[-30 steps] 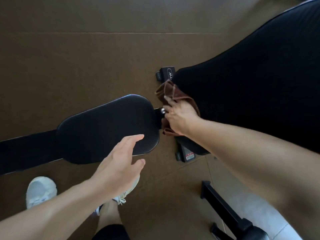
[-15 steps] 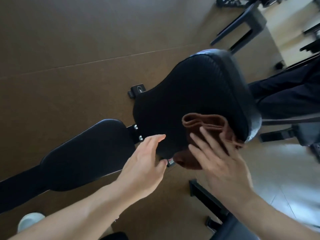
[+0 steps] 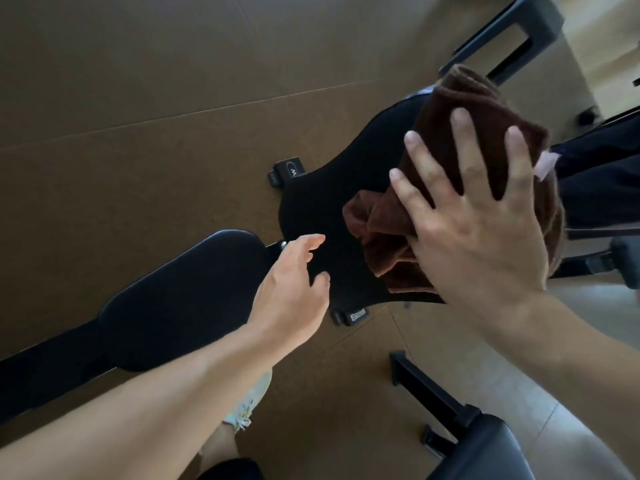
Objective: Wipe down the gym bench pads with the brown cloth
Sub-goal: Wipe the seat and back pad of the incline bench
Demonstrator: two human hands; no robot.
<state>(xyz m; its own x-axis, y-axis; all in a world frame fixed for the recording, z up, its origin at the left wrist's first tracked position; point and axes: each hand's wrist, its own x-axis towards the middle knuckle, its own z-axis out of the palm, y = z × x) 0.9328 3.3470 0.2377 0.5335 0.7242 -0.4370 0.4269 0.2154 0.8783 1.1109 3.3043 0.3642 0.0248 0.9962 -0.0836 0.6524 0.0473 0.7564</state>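
A black padded exercise bench stands on the brown floor, with a wide back pad (image 3: 322, 209) and a smaller oval seat pad (image 3: 180, 303) joined by a metal bracket. My right hand (image 3: 474, 226) presses a bunched brown cloth (image 3: 388, 244) flat against the upper part of the back pad, fingers spread and straight. My left hand (image 3: 291, 289) hovers with loosely bent fingers by the narrow lower end of the back pad, next to the bracket, and holds nothing. The cloth and my right hand hide much of the back pad.
The bench's black foot (image 3: 287, 171) juts out on the far side, and another foot (image 3: 349, 315) shows on the near side. A black frame (image 3: 429, 393) lies at the lower right, another black frame (image 3: 502, 32) at the top right. My pale shoe (image 3: 249, 407) stands below the seat pad.
My right hand has slid the cloth from the bracket up along the back pad toward its top. My left hand moved from over the seat pad to the pad's narrow end.
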